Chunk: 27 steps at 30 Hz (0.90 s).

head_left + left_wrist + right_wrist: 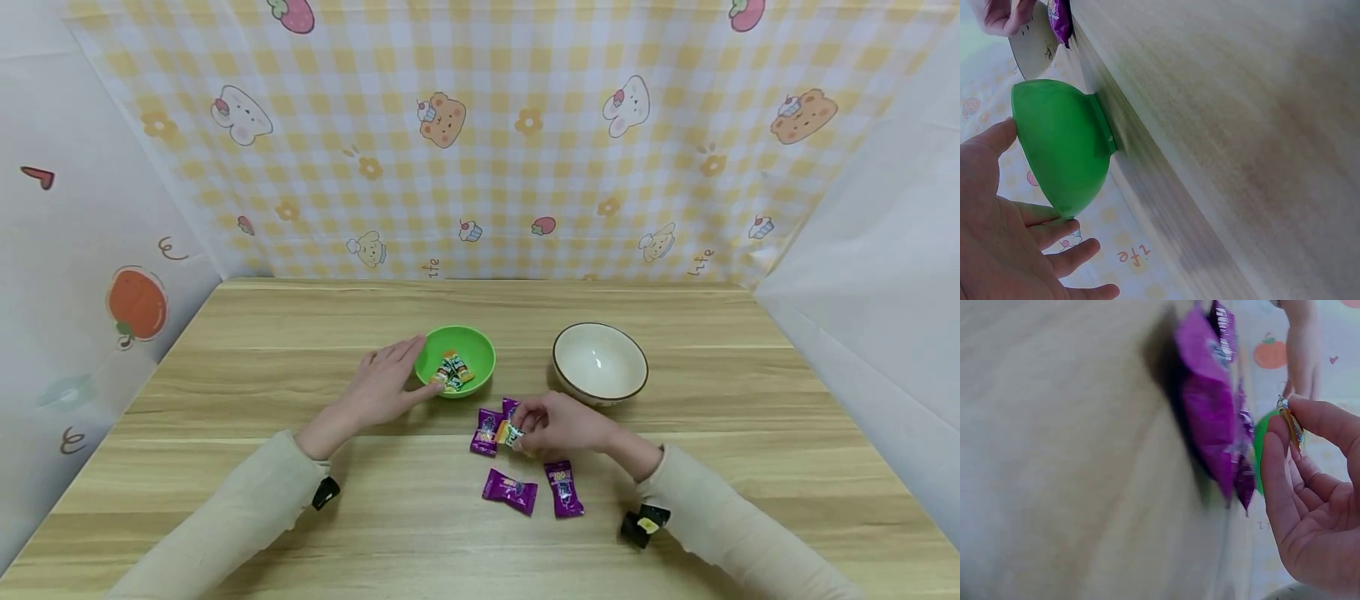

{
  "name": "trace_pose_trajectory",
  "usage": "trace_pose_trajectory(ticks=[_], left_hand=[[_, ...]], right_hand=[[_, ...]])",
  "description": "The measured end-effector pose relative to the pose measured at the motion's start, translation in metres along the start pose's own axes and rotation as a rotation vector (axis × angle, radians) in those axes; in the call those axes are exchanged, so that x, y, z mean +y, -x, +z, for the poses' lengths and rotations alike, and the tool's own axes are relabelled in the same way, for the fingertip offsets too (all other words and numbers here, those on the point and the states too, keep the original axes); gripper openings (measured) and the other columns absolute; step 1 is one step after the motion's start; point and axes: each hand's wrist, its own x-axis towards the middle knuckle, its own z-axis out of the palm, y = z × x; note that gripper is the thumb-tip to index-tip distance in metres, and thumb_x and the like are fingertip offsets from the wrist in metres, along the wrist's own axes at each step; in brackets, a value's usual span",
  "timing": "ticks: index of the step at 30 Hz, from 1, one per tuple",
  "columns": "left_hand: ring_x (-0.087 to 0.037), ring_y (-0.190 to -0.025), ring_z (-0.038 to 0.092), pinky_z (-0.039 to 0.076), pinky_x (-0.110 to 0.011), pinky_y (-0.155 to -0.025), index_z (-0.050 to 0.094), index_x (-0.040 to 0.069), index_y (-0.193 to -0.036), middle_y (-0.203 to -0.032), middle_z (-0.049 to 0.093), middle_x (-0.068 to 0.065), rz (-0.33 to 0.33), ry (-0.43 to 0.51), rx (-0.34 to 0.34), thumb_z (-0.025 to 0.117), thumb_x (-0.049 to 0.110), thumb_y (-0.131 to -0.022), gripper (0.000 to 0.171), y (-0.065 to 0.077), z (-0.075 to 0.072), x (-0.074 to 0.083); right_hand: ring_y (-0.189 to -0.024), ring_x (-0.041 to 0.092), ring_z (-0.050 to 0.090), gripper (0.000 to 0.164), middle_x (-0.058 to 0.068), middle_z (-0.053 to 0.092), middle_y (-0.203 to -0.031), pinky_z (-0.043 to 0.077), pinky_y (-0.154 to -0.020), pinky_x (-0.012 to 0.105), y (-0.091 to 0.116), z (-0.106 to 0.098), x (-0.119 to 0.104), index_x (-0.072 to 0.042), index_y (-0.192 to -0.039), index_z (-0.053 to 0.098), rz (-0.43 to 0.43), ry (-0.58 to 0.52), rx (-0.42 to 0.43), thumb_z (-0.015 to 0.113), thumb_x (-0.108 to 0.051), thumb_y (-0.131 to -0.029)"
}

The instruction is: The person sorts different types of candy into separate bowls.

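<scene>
My left hand (378,383) is at the left side of a green bowl (483,357), its thumb and fingertips touching the rim with the fingers extended. Inside that bowl lie several small candies (459,367) in orange and green wrappers. In the head view my right hand (566,423) is over the table to the bowl's right, pinching a small yellow-and-green wrapped candy (1292,425) between thumb and index finger. Close beside it are purple wrapped candies (487,433), one partly hidden behind the fingers. Two more purple candies, one (510,492) and another (563,490), lie nearer to me.
A white bowl with a dark rim (637,367) stands to the right of the green one, just beyond my right hand. The wooden table (360,525) ends at a yellow checked cloth (487,183) behind, with white cloth at both sides.
</scene>
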Motion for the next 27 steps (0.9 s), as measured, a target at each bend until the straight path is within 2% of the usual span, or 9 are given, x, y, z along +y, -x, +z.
trace_pose_trajectory(ticks=[4, 20, 27], left_hand=[[-0.037, -0.122, 0.028, 0.017, -0.058, -0.095, 0.024, -0.002, -0.137, -0.137, 0.03, -0.018, 0.005, 0.0, 0.001, 0.046, 0.058, -0.082, 0.084, 0.0, 0.0, 0.0], [-0.036, -0.122, 0.028, 0.018, -0.058, -0.095, 0.024, 0.0, -0.137, -0.137, 0.031, -0.017, 0.008, 0.011, 0.006, 0.048, 0.055, -0.083, 0.081, 0.001, -0.001, 0.0], [-0.037, -0.122, 0.028, 0.018, -0.058, -0.095, 0.024, 0.0, -0.137, -0.137, 0.031, -0.017, 0.009, 0.014, 0.009, 0.048, 0.054, -0.083, 0.081, 0.001, -0.001, 0.001]], right_hand=[[-0.066, 0.021, 0.059, 0.019, 0.008, 0.059, -0.076, 0.051, -0.061, 0.034, 0.0, -0.006, -0.005, -0.001, -0.091, 0.057, 0.027, -0.109, 0.006, 0.066, -0.009, -0.077], [-0.067, 0.019, 0.056, 0.026, 0.011, 0.056, -0.081, 0.049, -0.065, 0.046, -0.007, -0.037, -0.032, 0.002, -0.097, 0.056, 0.056, -0.147, 0.166, 0.066, -0.013, -0.078], [-0.069, 0.02, 0.055, 0.023, 0.013, 0.055, -0.082, 0.05, -0.067, 0.041, -0.014, -0.044, -0.039, 0.002, -0.099, 0.054, 0.068, -0.226, 0.207, 0.063, -0.009, -0.08]])
